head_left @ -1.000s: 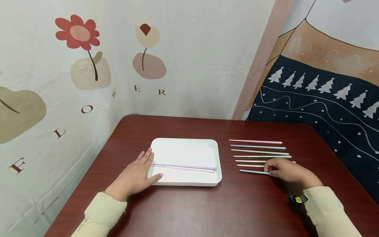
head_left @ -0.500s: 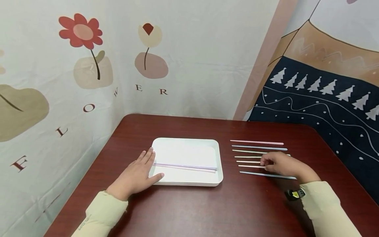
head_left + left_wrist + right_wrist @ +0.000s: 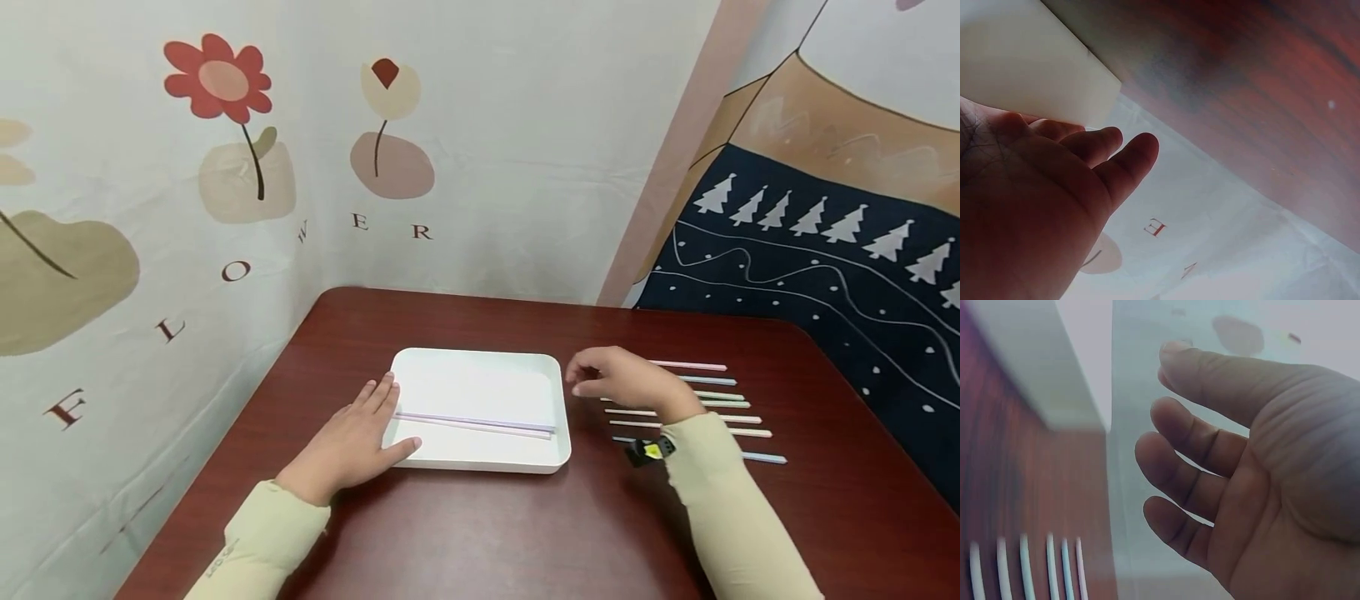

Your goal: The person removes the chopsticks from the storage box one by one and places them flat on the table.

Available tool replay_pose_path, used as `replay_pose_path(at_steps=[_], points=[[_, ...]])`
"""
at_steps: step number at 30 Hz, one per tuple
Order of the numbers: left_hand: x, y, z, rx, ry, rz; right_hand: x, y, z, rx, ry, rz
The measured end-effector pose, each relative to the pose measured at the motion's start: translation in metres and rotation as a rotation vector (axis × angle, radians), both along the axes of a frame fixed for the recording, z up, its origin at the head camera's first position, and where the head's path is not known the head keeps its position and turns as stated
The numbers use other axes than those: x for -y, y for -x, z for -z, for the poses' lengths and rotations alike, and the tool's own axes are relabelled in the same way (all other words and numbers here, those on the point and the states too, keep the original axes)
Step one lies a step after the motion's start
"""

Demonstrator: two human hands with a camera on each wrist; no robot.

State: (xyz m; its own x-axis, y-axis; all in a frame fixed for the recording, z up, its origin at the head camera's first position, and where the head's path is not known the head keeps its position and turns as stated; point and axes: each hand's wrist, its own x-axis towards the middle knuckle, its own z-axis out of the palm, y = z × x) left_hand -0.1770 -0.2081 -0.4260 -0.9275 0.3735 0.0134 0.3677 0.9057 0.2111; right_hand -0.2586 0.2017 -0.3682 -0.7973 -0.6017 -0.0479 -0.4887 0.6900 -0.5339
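My left hand [image 3: 348,446] rests on the left rim of a white tray [image 3: 468,383], fingers straight and thumb over the tray floor. Inside the tray lie a purple chopstick [image 3: 480,422] and a pink one, nearly side by side. My right hand [image 3: 630,379] hovers just right of the tray, its fingers loosely bent. In the right wrist view, nothing sits between the thumb and fingers of that hand [image 3: 1254,462]. Several pastel chopsticks lie in a row under the right forearm, from a pink chopstick [image 3: 690,364] at the back to a blue chopstick [image 3: 765,457] in front. The arm hides their middles.
Everything stands on a dark red-brown table [image 3: 510,533] with rounded back corners. Behind it and on the left hangs a pale cloth [image 3: 510,150] printed with flowers and letters. A navy cloth [image 3: 810,275] with white trees hangs at the right.
My right hand has let go of the blue front chopstick, then moved left and back over the row towards the tray. The left hand stays on the tray. The view has turned slightly left.
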Motion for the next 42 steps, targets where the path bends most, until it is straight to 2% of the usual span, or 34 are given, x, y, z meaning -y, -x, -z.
replay_pose_path(at_steps=[10, 17, 27, 31, 35, 42], points=[[-0.003, 0.001, 0.001, -0.017, 0.002, 0.007, 0.069, 0.019, 0.002, 0.043, 0.015, -0.110], [-0.005, 0.001, 0.004, 0.003, 0.010, 0.002, 0.100, 0.030, 0.019, 0.094, 0.027, -0.209], [-0.004, -0.001, 0.003, 0.001, 0.038, -0.027, 0.137, 0.034, 0.035, 0.190, 0.052, -0.303], [-0.004, -0.001, 0.003, 0.010, 0.041, -0.026, 0.145, 0.035, 0.043, 0.221, 0.032, -0.321], [-0.004, -0.001, 0.003, -0.004, 0.037, -0.035, 0.150, 0.035, 0.048, 0.215, 0.022, -0.326], [-0.003, -0.001, 0.002, -0.012, 0.032, -0.044, 0.153, 0.037, 0.055, 0.212, 0.001, -0.284]])
